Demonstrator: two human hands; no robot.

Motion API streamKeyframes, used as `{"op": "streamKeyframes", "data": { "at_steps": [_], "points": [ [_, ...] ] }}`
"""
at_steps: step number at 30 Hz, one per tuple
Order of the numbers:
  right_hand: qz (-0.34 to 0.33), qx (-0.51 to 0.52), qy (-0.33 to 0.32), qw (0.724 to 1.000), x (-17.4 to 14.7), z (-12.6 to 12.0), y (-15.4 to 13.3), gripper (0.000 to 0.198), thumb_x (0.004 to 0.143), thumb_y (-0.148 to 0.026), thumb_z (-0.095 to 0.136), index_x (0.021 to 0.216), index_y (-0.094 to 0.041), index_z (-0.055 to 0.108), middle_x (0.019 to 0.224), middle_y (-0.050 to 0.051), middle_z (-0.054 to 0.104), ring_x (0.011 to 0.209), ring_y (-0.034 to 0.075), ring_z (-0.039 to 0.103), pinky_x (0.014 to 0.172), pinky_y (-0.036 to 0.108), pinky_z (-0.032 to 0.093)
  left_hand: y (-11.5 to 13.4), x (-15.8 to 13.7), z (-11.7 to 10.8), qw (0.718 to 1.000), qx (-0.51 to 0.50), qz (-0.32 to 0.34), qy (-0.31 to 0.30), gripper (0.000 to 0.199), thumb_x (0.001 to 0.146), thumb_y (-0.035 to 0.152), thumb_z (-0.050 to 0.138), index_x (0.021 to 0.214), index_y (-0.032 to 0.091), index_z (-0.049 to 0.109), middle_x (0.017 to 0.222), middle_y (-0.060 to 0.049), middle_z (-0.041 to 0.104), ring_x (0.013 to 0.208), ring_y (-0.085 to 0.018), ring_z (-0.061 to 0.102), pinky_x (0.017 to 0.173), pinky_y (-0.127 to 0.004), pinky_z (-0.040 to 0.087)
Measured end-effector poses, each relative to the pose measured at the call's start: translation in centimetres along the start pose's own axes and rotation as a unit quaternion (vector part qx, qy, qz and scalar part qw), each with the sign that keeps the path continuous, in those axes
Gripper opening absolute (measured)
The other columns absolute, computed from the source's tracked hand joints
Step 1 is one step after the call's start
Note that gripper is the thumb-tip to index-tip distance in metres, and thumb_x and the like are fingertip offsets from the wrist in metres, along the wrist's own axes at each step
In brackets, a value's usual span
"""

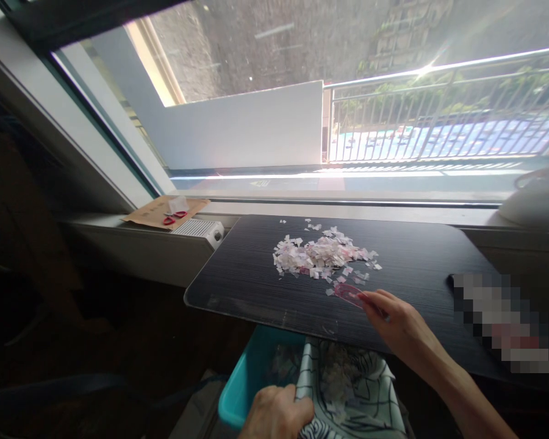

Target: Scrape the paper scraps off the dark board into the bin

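Paper scraps (322,253) lie in a loose heap on the dark desk (238,268), with few bits scattered toward the window. The right hand (387,311) has its fingers closed around one end of a pink piece (346,293) — its other end is at the near edge of the heap. The left hand (277,411) is clamped on the edge of a patterned bag (307,369), below the desk, beside a teal bin (242,381). More scraps are inside this bag — red scissors (174,216) rest on a brown envelope (147,211).
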State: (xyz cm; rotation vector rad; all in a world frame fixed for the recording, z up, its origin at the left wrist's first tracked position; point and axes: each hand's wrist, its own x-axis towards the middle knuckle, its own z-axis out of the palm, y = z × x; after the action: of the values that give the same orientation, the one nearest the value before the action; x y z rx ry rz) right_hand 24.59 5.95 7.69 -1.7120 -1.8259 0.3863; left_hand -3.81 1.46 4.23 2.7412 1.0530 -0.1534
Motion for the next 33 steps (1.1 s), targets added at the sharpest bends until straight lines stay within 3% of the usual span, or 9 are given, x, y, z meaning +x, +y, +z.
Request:
{"op": "streamKeyframes", "data": {
  "at_steps": [7,14,19,24,33],
  "points": [
    [-0.026,-0.002,-0.026,0.999,1.1,1.3,-1.2,0.028,0.093,-0.029,0.043,0.098,-0.020,0.070,0.075,0.001,0.061,0.064,0.015,0.058,0.060,0.025,0.041,-0.3,0.3,-1.0,0.999,0.011,0.046,-0.008,0.018,0.088,0.037,0.054,0.081,0.024,0.063,0.071,-0.002,0.062,0.058,-0.019,0.061,0.047,-0.030,0.025],
    [0.013,-0.004,0.012,1.000,0.8,0.8,-0.4,0.027,0.090,-0.029,0.045,0.098,-0.019,0.070,0.085,0.003,0.066,0.069,0.015,0.062,0.064,0.025,0.043,0.1,0.4,0.2,1.000,0.023,0.012,0.002,0.020,0.087,0.041,0.058,0.078,0.024,0.065,0.069,-0.001,0.061,0.057,-0.020,0.060,0.048,-0.029,0.031],
    [-0.008,0.001,-0.020,1.000,1.1,1.1,-1.0,0.029,0.091,-0.029,0.044,0.097,-0.019,0.071,0.079,0.003,0.066,0.066,0.015,0.060,0.061,0.025,0.043,0.3,0.8,-0.1,1.000,0.022,0.011,0.000,0.016,0.084,0.036,0.064,0.074,0.023,0.065,0.067,0.000,0.060,0.056,-0.019,0.059,0.048,-0.028,0.032],
    [0.017,-0.004,0.009,1.000,1.1,0.8,-0.4,0.030,0.090,-0.031,0.044,0.097,-0.018,0.070,0.087,0.004,0.068,0.069,0.016,0.061,0.064,0.025,0.044,0.6,0.6,-0.4,1.000,0.024,0.000,-0.004,0.015,0.084,0.034,0.066,0.074,0.023,0.066,0.068,0.000,0.062,0.057,-0.018,0.061,0.049,-0.026,0.035],
    [0.024,0.009,-0.017,1.000,1.2,1.6,-0.6,0.033,0.089,-0.033,0.044,0.097,-0.018,0.072,0.084,0.005,0.071,0.067,0.017,0.062,0.064,0.027,0.046,1.1,1.0,-1.9,0.996,0.032,0.001,-0.082,0.012,0.088,0.030,0.061,0.081,0.023,0.068,0.076,-0.002,0.067,0.064,-0.021,0.066,0.052,-0.026,0.042]
  ]
}}
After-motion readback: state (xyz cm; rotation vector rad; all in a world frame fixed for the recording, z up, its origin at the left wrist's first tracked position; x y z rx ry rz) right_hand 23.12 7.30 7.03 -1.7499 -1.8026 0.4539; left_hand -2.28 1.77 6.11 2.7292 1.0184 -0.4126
